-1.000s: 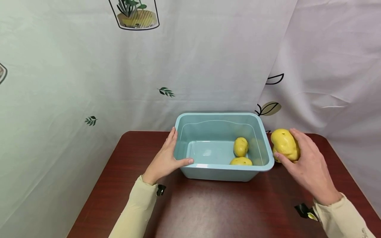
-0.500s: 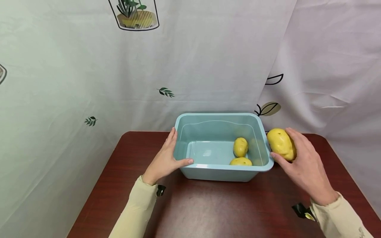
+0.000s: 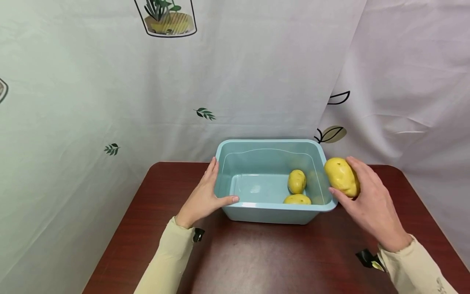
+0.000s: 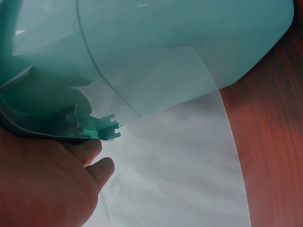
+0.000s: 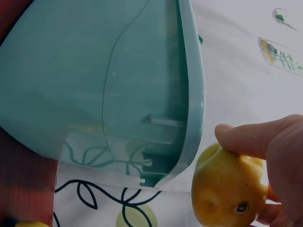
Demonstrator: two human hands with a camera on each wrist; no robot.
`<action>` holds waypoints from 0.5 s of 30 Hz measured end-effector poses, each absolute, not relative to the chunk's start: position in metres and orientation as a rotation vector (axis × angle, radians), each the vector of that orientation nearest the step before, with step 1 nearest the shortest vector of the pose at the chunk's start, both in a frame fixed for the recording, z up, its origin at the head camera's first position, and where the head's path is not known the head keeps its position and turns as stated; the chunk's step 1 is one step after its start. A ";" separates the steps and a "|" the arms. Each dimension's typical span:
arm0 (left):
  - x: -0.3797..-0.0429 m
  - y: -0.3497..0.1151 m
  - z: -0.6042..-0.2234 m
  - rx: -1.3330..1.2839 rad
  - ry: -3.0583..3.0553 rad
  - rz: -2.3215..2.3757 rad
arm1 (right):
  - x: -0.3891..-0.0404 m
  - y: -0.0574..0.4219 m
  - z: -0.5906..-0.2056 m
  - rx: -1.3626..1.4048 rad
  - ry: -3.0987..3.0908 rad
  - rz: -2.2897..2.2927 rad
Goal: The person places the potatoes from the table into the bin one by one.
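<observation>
A light blue plastic bin [image 3: 271,207] stands on the table with two yellow potatoes inside, one potato [image 3: 297,181] near the right end and another potato [image 3: 297,199] by the front wall. My left hand [image 3: 200,200] rests on the bin's left end, fingers straight along the side and thumb over the front rim. Just outside the bin's right rim, my right hand [image 3: 371,204] grips a lumpy potato [image 3: 341,176] between thumb and fingers. Dark spots show on this potato [image 5: 227,189] in the right wrist view, where the fingers behind it are partly hidden.
The dark red-brown table [image 3: 257,257] extends in front of the bin. A pale printed cloth [image 3: 257,81] hangs behind it. At the lower left corner of the right wrist view, a yellow thing [image 5: 31,224] is mostly cut off.
My right hand has moved left with the potato, from beside the bin to its right rim. My left hand, the bin and the two potatoes inside have stayed put.
</observation>
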State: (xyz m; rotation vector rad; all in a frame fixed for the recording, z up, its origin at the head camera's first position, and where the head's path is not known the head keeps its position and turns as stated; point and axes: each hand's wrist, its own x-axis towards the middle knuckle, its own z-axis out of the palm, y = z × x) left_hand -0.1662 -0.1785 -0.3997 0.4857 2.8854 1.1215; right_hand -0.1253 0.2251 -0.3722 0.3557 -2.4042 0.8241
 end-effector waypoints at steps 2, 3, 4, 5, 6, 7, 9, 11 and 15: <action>-0.166 -0.179 -0.400 0.490 2.887 1.121 | -0.126 0.224 -0.372 0.365 -2.406 0.822; -0.166 -0.179 -0.400 0.491 2.888 1.121 | -0.126 0.223 -0.372 0.369 -2.408 0.820; -0.166 -0.179 -0.399 0.492 2.889 1.120 | -0.126 0.223 -0.372 0.373 -2.411 0.820; -0.166 -0.178 -0.399 0.495 2.889 1.120 | -0.127 0.222 -0.371 0.376 -2.411 0.819; -0.166 -0.178 -0.400 0.495 2.889 1.121 | -0.127 0.221 -0.371 0.379 -2.412 0.820; -0.166 -0.178 -0.400 0.494 2.887 1.126 | -0.128 0.220 -0.371 0.381 -2.414 0.818; -0.166 -0.178 -0.400 0.494 2.886 1.131 | -0.129 0.217 -0.372 0.383 -2.417 0.820; -0.166 -0.178 -0.400 0.495 2.886 1.133 | -0.129 0.214 -0.372 0.385 -2.416 0.824; -0.166 -0.178 -0.400 0.494 2.889 1.126 | -0.130 0.210 -0.372 0.397 -2.411 0.827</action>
